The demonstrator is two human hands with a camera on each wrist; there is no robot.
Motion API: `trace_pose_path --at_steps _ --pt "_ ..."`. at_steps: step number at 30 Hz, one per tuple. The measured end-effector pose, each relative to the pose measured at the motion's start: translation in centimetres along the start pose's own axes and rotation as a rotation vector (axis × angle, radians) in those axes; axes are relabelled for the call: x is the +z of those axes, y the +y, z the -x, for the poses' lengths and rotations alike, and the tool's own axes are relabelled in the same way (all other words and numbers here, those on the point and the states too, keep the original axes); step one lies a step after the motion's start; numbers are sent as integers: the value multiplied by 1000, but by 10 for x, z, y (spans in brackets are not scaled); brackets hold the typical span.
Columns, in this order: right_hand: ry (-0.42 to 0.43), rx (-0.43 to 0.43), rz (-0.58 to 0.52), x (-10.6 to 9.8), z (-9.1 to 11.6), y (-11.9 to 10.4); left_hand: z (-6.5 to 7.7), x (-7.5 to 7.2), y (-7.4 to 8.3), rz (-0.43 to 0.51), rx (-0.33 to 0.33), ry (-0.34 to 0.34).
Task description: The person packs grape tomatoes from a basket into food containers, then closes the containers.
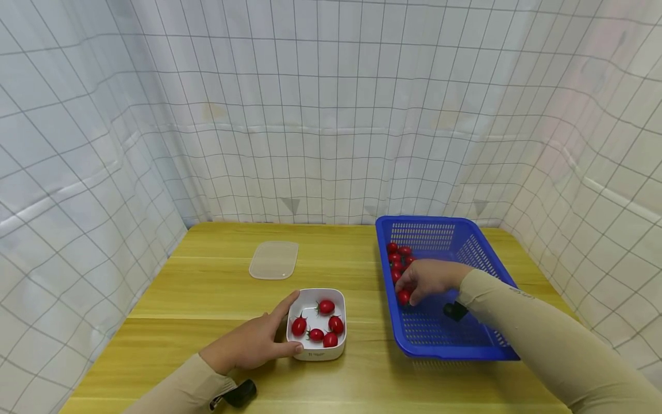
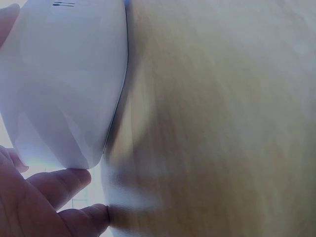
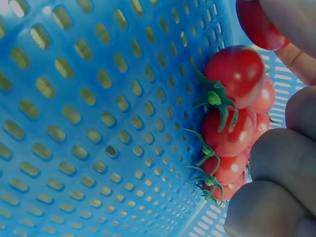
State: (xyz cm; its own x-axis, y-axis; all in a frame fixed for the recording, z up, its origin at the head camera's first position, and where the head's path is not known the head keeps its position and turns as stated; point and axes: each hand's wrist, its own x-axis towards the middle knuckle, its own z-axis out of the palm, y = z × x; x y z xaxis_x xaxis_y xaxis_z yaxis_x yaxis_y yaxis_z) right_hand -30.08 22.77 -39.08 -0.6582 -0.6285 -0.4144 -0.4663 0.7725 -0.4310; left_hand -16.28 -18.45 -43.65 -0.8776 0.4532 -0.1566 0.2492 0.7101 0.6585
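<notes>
My left hand [image 1: 253, 342] holds a white square food container [image 1: 316, 355] at its left side, thumb along the front and index finger at the back corner. Several cherry tomatoes [image 1: 335, 325] with green stems lie inside it. In the left wrist view, fingertips [image 2: 79, 177] press against the container's smooth wall [image 2: 64, 94]. Over the left side of a blue plastic basket [image 1: 394, 328] is my right hand [image 1: 431, 277]. Its thumb and a finger pinch one cherry tomato [image 3: 259, 24]. More cherry tomatoes [image 3: 234, 74] sit heaped beside its curled fingers in the right wrist view.
A translucent flat lid [image 1: 274, 260] lies on the wooden table [image 1: 207, 287] behind the container. White grid-patterned curtains [image 1: 331, 115] enclose the table at the back and both sides. The basket's raised walls surround the right hand.
</notes>
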Motion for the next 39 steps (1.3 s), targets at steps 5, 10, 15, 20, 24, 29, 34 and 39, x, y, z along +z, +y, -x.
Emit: trace_pose_path --at_steps 5,10,15,20,24,29,34,39 --pt "15 -19 72 -8 3 -3 0 0 0 0 -1 0" --pt "42 -30 154 -17 7 -3 0 0 0 2 0 1" --pt "68 -35 181 -26 14 -3 -1 0 0 1 0 1" --pt "105 -71 231 -36 19 -6 -1 0 -1 0 1 2" --pt "125 -94 235 -44 23 -12 -1 1 -2 0 -1 1" --pt "140 -101 196 -53 25 -27 -1 1 -2 -4 -3 1" --pt "139 -125 188 -58 24 -53 -1 0 -1 4 -4 -3" --pt "129 -175 176 -55 17 -79 -1 0 -1 9 -6 -4"
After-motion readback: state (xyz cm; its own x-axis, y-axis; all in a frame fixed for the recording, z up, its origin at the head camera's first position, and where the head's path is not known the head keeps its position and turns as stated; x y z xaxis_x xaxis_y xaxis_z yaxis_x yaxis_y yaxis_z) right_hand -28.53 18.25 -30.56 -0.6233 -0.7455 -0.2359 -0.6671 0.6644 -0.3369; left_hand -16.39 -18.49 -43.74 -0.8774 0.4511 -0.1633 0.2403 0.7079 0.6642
